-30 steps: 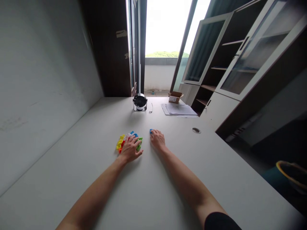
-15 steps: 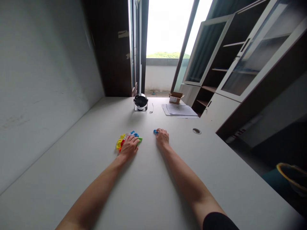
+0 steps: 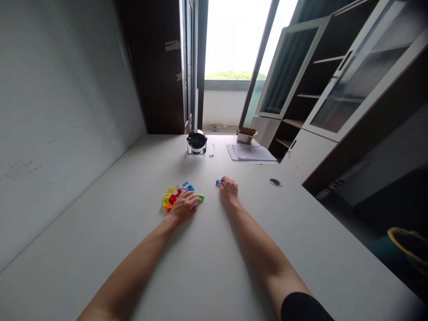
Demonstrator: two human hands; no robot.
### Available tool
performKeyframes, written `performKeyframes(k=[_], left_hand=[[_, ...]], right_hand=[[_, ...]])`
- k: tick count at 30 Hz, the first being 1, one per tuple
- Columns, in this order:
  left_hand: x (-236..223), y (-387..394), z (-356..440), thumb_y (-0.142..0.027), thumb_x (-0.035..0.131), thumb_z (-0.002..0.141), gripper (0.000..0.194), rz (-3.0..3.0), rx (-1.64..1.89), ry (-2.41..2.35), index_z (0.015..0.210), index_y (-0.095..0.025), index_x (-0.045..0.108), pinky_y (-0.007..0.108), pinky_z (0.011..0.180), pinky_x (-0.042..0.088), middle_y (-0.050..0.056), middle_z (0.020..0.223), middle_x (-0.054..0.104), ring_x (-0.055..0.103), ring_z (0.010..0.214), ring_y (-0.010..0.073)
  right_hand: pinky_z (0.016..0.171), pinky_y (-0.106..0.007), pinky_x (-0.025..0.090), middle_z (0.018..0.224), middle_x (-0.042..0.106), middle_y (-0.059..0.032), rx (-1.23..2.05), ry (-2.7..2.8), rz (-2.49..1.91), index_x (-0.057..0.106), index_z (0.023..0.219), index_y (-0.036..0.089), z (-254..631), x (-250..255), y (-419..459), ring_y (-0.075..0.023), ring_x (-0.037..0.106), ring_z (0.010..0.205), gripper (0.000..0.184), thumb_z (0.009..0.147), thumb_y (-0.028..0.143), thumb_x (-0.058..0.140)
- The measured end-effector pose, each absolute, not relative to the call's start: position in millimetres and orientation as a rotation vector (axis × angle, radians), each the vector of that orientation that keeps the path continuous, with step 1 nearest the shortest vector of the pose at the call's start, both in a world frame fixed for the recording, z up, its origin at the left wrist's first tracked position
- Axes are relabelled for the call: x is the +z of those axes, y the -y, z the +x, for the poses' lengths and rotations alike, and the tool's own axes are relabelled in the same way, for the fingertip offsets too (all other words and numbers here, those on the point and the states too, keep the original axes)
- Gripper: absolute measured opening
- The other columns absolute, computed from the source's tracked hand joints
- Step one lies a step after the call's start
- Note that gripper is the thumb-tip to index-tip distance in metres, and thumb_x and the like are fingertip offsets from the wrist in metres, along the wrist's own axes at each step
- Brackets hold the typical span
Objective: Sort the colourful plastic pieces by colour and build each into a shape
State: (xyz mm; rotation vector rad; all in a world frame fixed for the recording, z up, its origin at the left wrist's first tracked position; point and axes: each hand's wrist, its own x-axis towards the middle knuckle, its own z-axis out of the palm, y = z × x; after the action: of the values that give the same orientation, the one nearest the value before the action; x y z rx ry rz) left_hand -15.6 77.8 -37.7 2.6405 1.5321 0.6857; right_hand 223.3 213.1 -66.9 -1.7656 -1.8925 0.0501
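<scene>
On a smooth white tabletop (image 3: 207, 267), in front of the round, metal-framed device (image 3: 197, 140), the right hand (image 3: 229, 189) pinches a blue piece (image 3: 218, 182) and the left hand (image 3: 184, 207), fingers together, grip unclear, meets a green piece (image 3: 201, 197) beside heaped bright pieces (image 3: 172, 199), with flat papers (image 3: 254, 153) and a cardboard box (image 3: 244, 139) right of the device, a smudged wall (image 3: 67, 111) left.

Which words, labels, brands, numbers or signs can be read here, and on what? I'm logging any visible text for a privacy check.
None can be read.
Cardboard box: a pale label with marks, too small to read.
Papers: faint marks, too blurred to read.
Black round device: no legible lettering.
Coloured pieces: no lettering can be made out.
</scene>
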Motion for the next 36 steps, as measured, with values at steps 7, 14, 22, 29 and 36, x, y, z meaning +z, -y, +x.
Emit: performKeyframes(k=[7, 14, 22, 29, 36], left_hand=[[-37.7, -76.9, -16.4, -0.017, 0.056, 0.089, 0.037, 2.646, 0.667, -1.520, 0.124, -0.028, 0.062, 0.047, 0.119, 0.032, 0.003, 0.130, 0.064, 0.046, 0.133, 0.0250], [-37.2, -76.5, -16.6, -0.017, 0.055, 0.089, 0.044, 2.644, 0.614, -1.517, 0.131, -0.032, 0.060, 0.045, 0.120, 0.031, 0.001, 0.131, 0.063, 0.044, 0.135, 0.0254], [-40.5, -77.9, -17.7, -0.018, 0.057, 0.089, 0.043, 2.640, 0.638, -1.522, 0.130, -0.031, 0.061, 0.046, 0.119, 0.032, 0.002, 0.130, 0.065, 0.045, 0.135, 0.0252], [-46.9, -80.5, -19.7, -0.017, 0.060, 0.087, 0.045, 2.665, 0.731, -1.488, 0.130, -0.030, 0.061, 0.048, 0.116, 0.037, 0.005, 0.126, 0.067, 0.048, 0.132, 0.0270], [-47.1, -80.6, -19.7, -0.017, 0.060, 0.086, 0.046, 2.675, 0.723, -1.496, 0.130, -0.031, 0.061, 0.046, 0.116, 0.038, 0.003, 0.126, 0.067, 0.049, 0.132, 0.0264]], right_hand=[[0.091, -0.033, 0.037, 0.116, 0.061, -0.0094, 0.064, 1.855, -1.757, 0.066, 0.121, 0.025, 224.8, -72.8, -217.1, -0.0237, 0.053, 0.107, 0.032, 0.095, 0.018, 0.049], [0.095, -0.040, 0.036, 0.121, 0.063, -0.0111, 0.102, 1.978, -1.747, 0.063, 0.127, 0.028, 218.6, -72.0, -214.4, -0.0287, 0.050, 0.114, 0.033, 0.096, 0.033, 0.055], [0.100, -0.037, 0.036, 0.132, 0.058, -0.0096, 0.099, 2.053, -1.673, 0.059, 0.134, 0.028, 218.0, -73.3, -212.9, -0.0267, 0.049, 0.119, 0.040, 0.095, 0.037, 0.058], [0.099, -0.034, 0.037, 0.123, 0.061, -0.0075, 0.094, 2.064, -1.665, 0.067, 0.118, 0.026, 215.8, -68.1, -205.8, -0.0237, 0.051, 0.114, 0.026, 0.095, 0.032, 0.056], [0.102, -0.039, 0.039, 0.144, 0.049, -0.0080, 0.036, 2.136, -1.626, 0.067, 0.120, 0.028, 214.2, -71.4, -204.2, -0.0280, 0.044, 0.128, 0.028, 0.094, 0.034, 0.059]])
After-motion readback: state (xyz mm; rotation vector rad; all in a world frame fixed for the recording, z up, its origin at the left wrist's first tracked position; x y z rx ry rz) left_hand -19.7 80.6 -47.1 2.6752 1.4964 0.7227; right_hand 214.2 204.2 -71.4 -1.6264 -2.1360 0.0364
